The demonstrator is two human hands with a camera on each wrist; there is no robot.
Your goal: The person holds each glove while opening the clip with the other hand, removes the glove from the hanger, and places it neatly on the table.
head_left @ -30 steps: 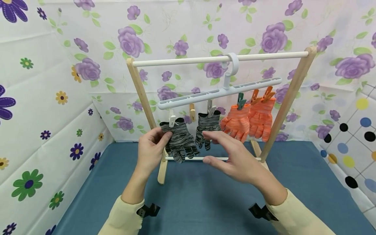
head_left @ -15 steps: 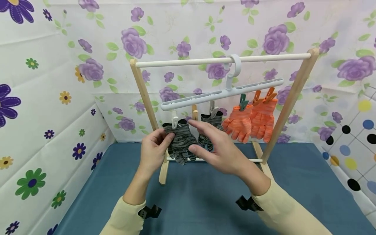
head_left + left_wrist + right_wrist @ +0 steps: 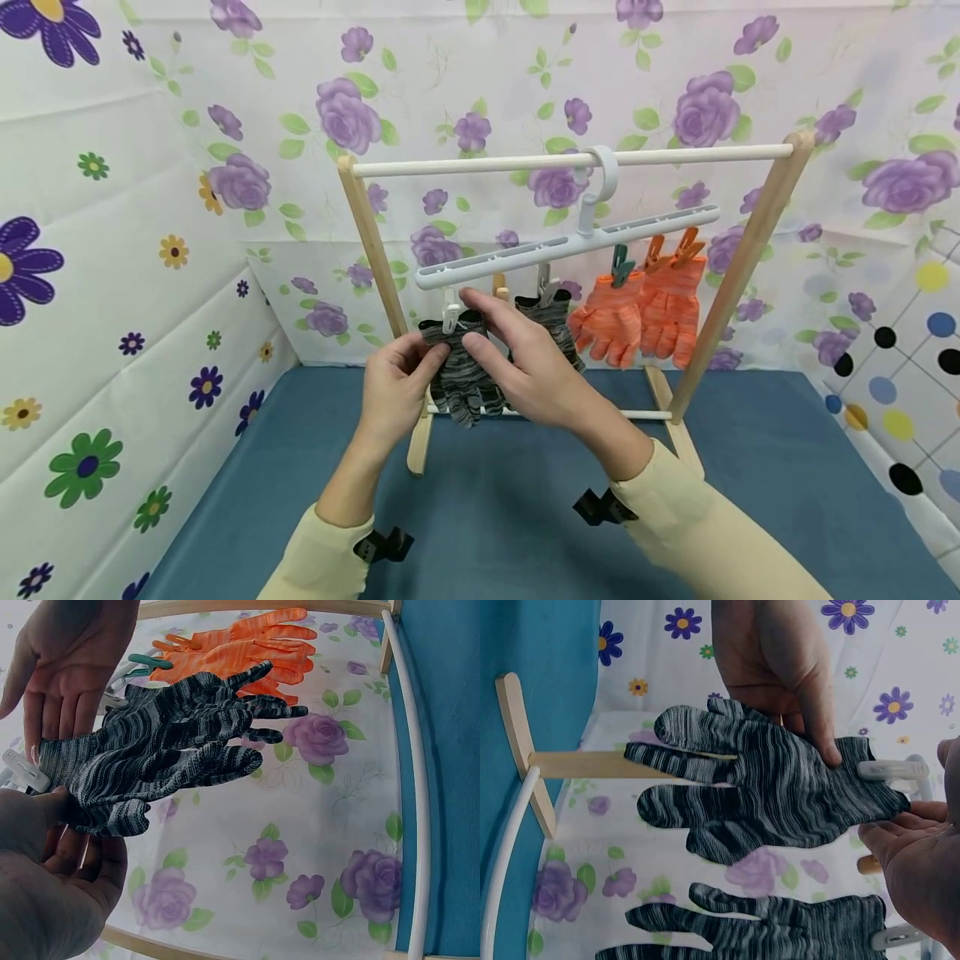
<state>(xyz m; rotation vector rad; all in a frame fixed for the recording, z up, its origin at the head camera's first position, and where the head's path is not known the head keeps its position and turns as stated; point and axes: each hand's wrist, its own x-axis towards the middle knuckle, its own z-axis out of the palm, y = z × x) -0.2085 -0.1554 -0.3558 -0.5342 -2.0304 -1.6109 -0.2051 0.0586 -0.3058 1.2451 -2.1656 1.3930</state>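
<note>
The left hand (image 3: 393, 379) pinches one cuff edge of a knit glove (image 3: 463, 375), presumably to steady it because it dangles, while the right hand (image 3: 536, 367), thumb parted from straight fingers, touches the opposite edge; a white clip (image 3: 450, 318) bears its weight. Marled grey and black (limp, fingers down), it hangs below the left end of the hanger (image 3: 577, 244); a matching glove (image 3: 551, 317) and orange gloves (image 3: 607, 321) hang farther along.
</note>
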